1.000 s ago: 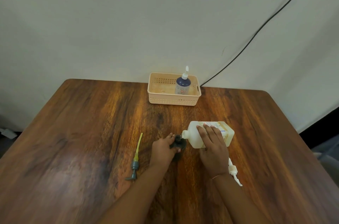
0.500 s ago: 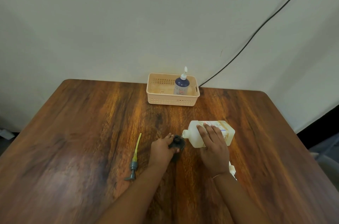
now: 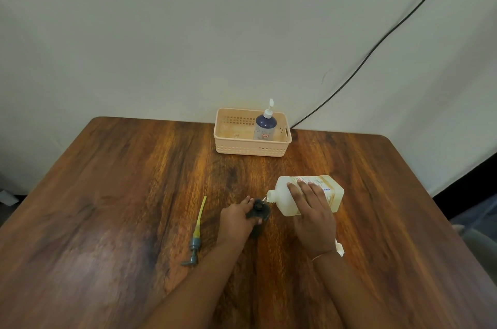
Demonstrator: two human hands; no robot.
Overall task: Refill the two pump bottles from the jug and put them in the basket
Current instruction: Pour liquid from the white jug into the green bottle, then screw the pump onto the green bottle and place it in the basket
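Observation:
My right hand (image 3: pixel 313 217) grips a translucent white jug (image 3: pixel 326 188), tipped on its side with the spout against the mouth of a dark pump bottle (image 3: pixel 260 209). My left hand (image 3: pixel 236 221) is wrapped around that dark bottle, which stands upright on the table. Its grey pump head with a yellow tube (image 3: pixel 197 231) lies on the wood to the left. A dark blue pump bottle with a white pump (image 3: pixel 265 124) stands in the right half of the beige basket (image 3: pixel 232 147) at the table's far edge.
A small white cap or pump piece (image 3: pixel 339 248) lies just right of my right wrist. The wooden table (image 3: pixel 107 194) stands against a pale wall, down which a black cable (image 3: pixel 376 46) runs behind the basket.
Both hands hold the same pose with the jug tipped at the dark bottle. Only the camera view shifts slightly.

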